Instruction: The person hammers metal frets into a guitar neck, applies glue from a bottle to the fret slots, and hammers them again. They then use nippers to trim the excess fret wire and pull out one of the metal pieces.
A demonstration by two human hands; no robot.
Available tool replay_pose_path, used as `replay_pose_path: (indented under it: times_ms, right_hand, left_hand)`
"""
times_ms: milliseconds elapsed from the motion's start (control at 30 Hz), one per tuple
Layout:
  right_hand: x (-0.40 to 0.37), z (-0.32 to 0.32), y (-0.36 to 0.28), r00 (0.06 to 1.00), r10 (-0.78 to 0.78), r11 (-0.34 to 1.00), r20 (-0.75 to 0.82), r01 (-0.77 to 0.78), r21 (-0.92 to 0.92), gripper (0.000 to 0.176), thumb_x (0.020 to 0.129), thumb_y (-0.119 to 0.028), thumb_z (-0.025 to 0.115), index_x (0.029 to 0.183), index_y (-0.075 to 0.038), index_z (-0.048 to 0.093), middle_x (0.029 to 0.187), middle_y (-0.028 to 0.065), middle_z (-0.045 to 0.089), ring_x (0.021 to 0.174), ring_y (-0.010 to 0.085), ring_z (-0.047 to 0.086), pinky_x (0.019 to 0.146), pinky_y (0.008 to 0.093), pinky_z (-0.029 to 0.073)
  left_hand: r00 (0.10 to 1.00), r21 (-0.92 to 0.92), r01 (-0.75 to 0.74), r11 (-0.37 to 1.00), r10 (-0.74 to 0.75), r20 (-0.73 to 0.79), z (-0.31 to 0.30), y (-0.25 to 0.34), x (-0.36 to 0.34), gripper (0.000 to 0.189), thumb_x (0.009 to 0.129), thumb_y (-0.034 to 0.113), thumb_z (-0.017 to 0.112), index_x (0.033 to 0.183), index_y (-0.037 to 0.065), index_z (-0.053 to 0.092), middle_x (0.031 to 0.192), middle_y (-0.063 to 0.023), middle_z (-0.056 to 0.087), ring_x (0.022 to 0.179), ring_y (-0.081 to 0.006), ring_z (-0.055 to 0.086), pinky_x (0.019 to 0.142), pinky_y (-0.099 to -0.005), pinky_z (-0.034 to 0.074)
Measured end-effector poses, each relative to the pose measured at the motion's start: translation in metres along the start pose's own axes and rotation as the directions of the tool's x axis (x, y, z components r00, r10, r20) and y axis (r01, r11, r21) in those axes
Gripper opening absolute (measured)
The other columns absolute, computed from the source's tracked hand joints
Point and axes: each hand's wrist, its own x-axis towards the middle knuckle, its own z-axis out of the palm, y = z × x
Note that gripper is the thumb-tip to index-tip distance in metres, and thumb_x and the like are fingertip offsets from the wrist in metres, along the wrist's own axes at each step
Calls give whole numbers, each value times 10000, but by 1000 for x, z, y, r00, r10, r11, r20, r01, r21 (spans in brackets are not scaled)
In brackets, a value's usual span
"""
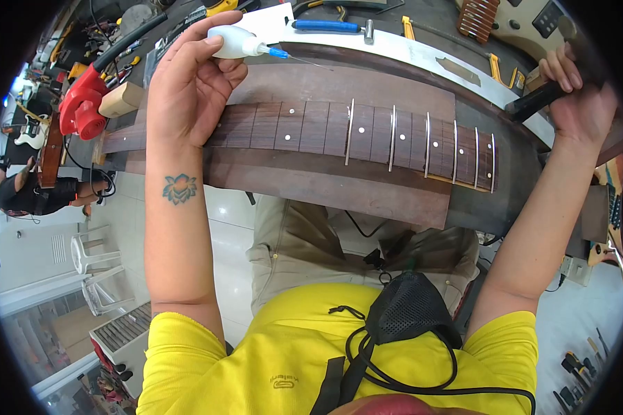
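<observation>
My left hand (194, 86) is closed around a white squeeze bottle (234, 43) with a blue tip and thin needle, tilted over the back of the fretboard. The dark wood guitar fretboard (311, 131) lies across the bench in front of me, with white dot inlays. Several metal fret wires (392, 138) stand across its right half, their ends overhanging the edges. At the far right, my right hand (578, 97) is curled around a tool with a thick black handle (536, 102); its other end is too dark to make out.
Behind the fretboard lie a curved white strip (394, 52), a blue-handled tool (325, 26) and yellow clamps (495, 68). A red blower (83, 104) and a wooden block (121, 100) sit at left. A guitar body (526, 24) rests at back right. Another person (38, 190) is at far left.
</observation>
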Motion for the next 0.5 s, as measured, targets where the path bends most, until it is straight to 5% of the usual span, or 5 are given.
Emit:
replay_pose_path:
  times_ms: [100,233,300,400,500]
  right_hand:
    - [1,-10,1,999,-22,1000,-40,21,-20,491,1063,-449,501,976,25,597,648,-38,402,640,87,358,720,266,305]
    - [5,-21,1,991,37,997,129,-45,57,378,1057,-345,525,982,16,609,654,-31,403,631,87,355,706,271,301]
    - [-9,67,11,893,-211,962,-398,118,-245,651,954,-713,615,836,-75,673,472,-86,408,414,84,438,489,250,374]
    - [-4,42,14,900,-204,972,-386,138,-191,635,970,-700,601,830,-82,651,485,-87,398,423,83,424,494,250,367]
    - [-13,32,26,929,-286,953,-235,249,-173,629,1001,-684,557,849,-79,641,513,-88,397,449,83,411,513,253,361]
  left_hand:
    - [999,-67,25,997,-22,39,-7,0,5,455,1000,118,584,1389,-115,556,1148,-232,685,813,-155,581,721,-278,464]
    - [989,-62,138,988,-134,69,17,-9,9,447,1024,146,604,1389,-109,561,1177,-247,695,832,-159,627,756,-289,511]
    - [979,-63,165,984,-155,135,26,-13,14,443,1025,148,616,1386,-104,571,1187,-248,703,879,-163,669,795,-302,550]
    - [987,136,144,980,-153,56,49,-14,20,413,1017,132,623,1356,-104,617,1176,-210,723,1060,-239,729,879,-338,591]
    - [972,100,234,967,-234,-15,75,-20,21,306,954,41,675,1235,-76,644,1066,-171,725,893,-268,736,781,-385,632]
